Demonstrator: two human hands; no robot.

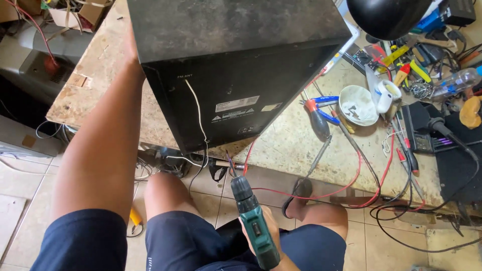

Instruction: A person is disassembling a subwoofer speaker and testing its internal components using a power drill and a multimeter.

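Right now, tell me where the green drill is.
In the head view, the green drill is low and centre, held in the right hand above the lap, its bit pointing up toward the black box on the workbench.

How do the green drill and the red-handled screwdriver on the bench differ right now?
The drill is in the right hand, off the bench, bit pointing up toward the black cabinet; the screwdriver lies loose on the bench, untouched. The drill is bulkier and green; the screwdriver is slimmer, with a red-and-black handle.
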